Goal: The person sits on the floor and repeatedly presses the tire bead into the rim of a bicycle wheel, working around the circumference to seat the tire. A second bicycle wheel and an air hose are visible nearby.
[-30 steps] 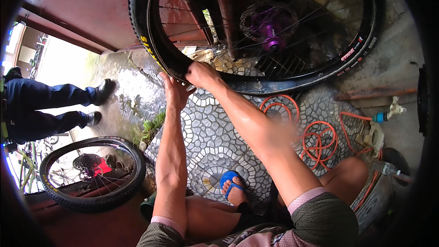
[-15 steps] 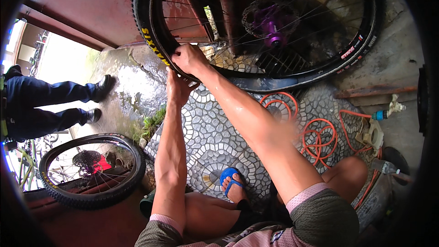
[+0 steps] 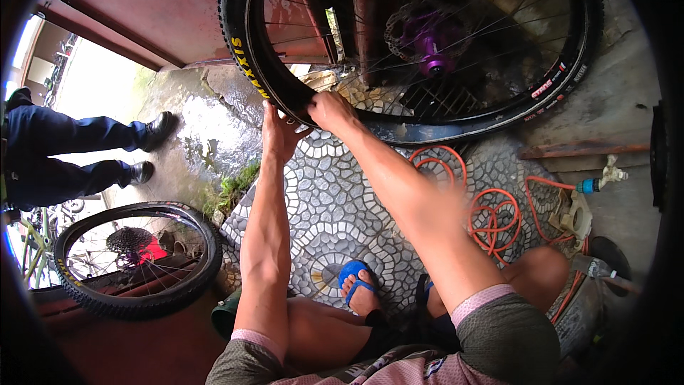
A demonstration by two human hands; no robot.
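A bicycle wheel with a purple hub (image 3: 433, 46) stands in front of me, its black tire (image 3: 235, 25) marked with yellow lettering on the left side. Along the lower left the tire's edge sits apart from the rim, leaving a dark gap. My left hand (image 3: 280, 132) cups the tire's tread from below, fingers curled round its outside. My right hand (image 3: 331, 110) is closed at the tire's inner edge, just right of the left hand. Its fingertips reach into the gap and are partly hidden.
A second wheel (image 3: 135, 309) with a cassette lies at lower left. Another person's legs (image 3: 92, 134) are at left. An orange hose (image 3: 491, 222) coils on the pebbled floor (image 3: 320, 199) and runs to a tap (image 3: 611, 171). A red metal panel (image 3: 142, 0) rises at upper left.
My right hand has slid rightward along the tire's edge, away from the yellow lettering. The left hand stays nearly in place. The wheel appears slightly further right in view.
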